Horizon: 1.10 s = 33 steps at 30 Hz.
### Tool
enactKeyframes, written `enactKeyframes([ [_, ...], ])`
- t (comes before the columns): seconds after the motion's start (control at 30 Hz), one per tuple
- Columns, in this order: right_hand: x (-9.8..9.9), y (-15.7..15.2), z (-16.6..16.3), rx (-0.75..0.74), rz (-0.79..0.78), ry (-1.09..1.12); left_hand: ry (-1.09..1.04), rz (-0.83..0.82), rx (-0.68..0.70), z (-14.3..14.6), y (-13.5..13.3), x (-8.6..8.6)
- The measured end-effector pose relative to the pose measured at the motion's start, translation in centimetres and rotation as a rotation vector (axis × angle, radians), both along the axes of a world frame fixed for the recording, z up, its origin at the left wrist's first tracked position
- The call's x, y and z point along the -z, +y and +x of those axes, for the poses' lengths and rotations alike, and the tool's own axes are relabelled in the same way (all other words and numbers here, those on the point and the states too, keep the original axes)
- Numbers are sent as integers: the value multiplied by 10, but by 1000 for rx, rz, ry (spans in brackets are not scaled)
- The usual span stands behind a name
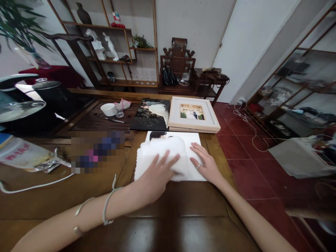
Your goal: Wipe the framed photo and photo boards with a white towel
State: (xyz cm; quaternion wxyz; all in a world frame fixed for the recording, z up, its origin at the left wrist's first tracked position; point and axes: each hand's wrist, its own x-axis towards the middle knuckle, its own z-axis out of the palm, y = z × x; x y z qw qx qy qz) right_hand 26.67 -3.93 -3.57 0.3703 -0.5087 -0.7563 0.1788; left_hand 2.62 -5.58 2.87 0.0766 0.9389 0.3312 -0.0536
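A white cloth (pixel 147 157) lies over most of a white picture panel (pixel 194 138), whose dark printed part shows at the top edge. My left hand (pixel 160 171) rests on the cloth with its fingers spread. Flat on the panel's right side lies my right hand (pixel 206 162), fingers stretched out and a ring on one of them. Just beyond the panel are a dark photo panel (pixel 149 113) with a pale gown in it and a white-framed wedding photo (pixel 193 112). What the cloth covers is hidden.
On the wooden table's left are a white bowl (pixel 108 109), a small clear cup (pixel 120 113), a pen (pixel 115 119), a plastic bag (pixel 23 154), a white cable (pixel 39 189) and a dark kettle (pixel 48 92). A carved chair (pixel 178 57) stands behind; red tiled floor (pixel 241 150) lies right.
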Motion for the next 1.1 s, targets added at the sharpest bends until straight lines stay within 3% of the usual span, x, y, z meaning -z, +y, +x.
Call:
enactKeyframes([
  [0.17,0,0,-1,-2,7,13,-59,238,-139,1,39,19],
  [0.3,0,0,0,-9,13,12,-64,339,-148,2,49,28],
  [0.4,0,-1,1,-6,6,4,-30,303,-83,3,40,22],
  [0.57,0,-1,1,-2,-7,-17,-7,188,155,2,-5,13],
  [0.7,-1,0,1,-16,-5,-31,-27,171,231,1,-24,13],
  [0.9,0,0,1,2,-8,-24,-57,131,124,2,17,11],
  [1.1,0,0,0,-5,10,3,-65,92,-80,-18,62,9],
])
